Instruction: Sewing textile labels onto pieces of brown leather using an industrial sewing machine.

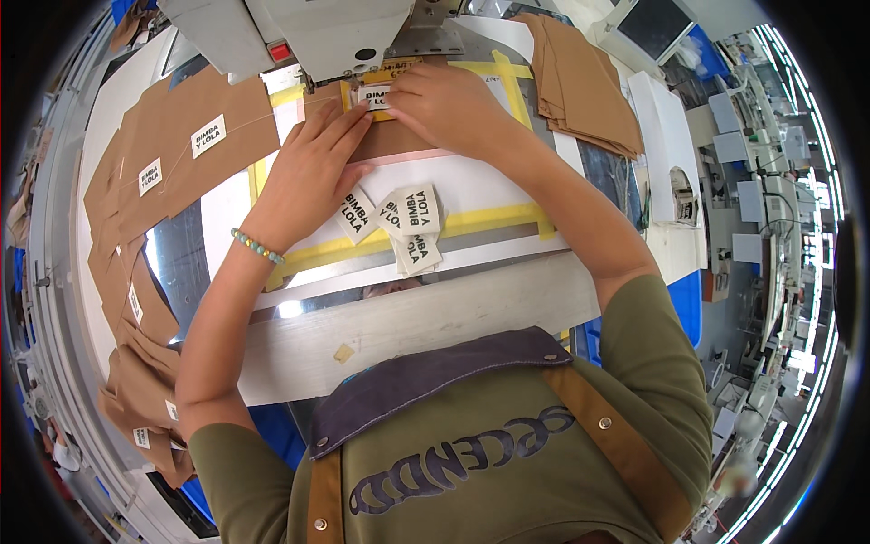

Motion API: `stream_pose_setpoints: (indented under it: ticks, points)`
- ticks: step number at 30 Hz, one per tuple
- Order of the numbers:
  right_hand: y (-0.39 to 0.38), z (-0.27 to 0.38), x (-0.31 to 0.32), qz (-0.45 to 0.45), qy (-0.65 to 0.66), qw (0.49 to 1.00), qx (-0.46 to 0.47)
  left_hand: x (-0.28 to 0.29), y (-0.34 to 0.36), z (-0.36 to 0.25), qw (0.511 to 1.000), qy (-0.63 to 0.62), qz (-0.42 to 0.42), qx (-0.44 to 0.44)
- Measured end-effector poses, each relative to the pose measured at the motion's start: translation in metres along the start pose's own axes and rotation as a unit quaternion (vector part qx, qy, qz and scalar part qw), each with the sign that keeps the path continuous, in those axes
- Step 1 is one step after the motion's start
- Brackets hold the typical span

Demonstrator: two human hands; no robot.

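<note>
My left hand (pixel 313 181) lies with fingers extended on a brown piece (pixel 408 136) under the sewing machine head (pixel 335 45), fingertips at the left of a white label (pixel 370 96) with dark lettering. My right hand (pixel 449 109) rests on the label's right side, fingers loosely bent over it, gripping nothing that I can see. A yellow-taped white template (pixel 489 199) lies beneath. Several loose white labels (pixel 417 208) are piled on it, below my hands.
Overlapping brown pieces with labels (pixel 172 127) spread down the left side. A stack of brown pieces (pixel 580 82) lies at back right, near a white open box (pixel 662 145) and a screen (pixel 648 32). Blue bins (pixel 684 308) sit below the table edge. Other workstations line the right.
</note>
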State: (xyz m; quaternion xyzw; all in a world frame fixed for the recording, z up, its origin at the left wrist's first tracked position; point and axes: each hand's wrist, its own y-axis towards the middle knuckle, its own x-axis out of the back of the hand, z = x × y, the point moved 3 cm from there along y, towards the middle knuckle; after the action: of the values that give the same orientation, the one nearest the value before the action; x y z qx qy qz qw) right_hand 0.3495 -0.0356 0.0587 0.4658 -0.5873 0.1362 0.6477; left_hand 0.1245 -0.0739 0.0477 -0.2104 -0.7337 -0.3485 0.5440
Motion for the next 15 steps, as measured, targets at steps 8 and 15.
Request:
stream_pose_setpoints:
  ticks: [8,15]
  points:
    - [-0.035,-0.006,0.01,0.093,0.051,0.991,-0.078,-0.009,0.009,0.007,1.0,-0.008,0.006,-0.004]
    - [-0.03,0.005,0.016,0.078,0.01,0.996,-0.04,-0.012,0.007,0.0,0.999,-0.025,-0.02,0.004]
